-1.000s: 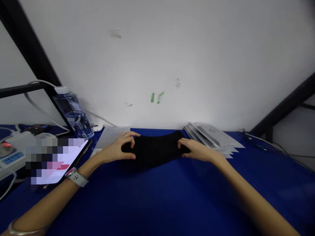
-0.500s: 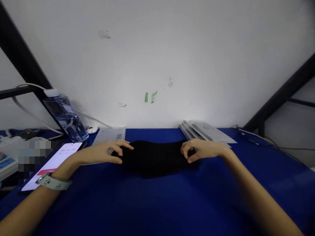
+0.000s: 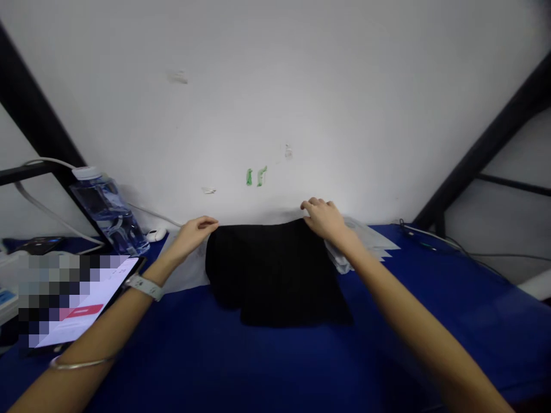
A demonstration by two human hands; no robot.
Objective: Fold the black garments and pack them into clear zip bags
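Note:
A black cloth (image 3: pixel 279 275) hangs between my two hands, its upper edge raised near the wall and its lower part reaching down over the blue table (image 3: pixel 267 367). My left hand (image 3: pixel 196 232) pinches its upper left corner between thumb and fingers. At the upper right corner is my right hand (image 3: pixel 322 218), thumb against the cloth and fingers bent above it. The left part of the cloth's lower edge sits higher than the right part.
A clear bottle (image 3: pixel 114 215), a white earbud case (image 3: pixel 155 235) and a lit phone (image 3: pixel 86 310) are at the left. Pale plastic bags (image 3: pixel 365 238) lie behind my right hand, another (image 3: pixel 185 272) by my left. Cables (image 3: pixel 447 241) run at the right.
Both hands have moved up toward the wall, raising the cloth's upper edge. The cloth, low and bunched before, now spreads taller. The view has shifted slightly.

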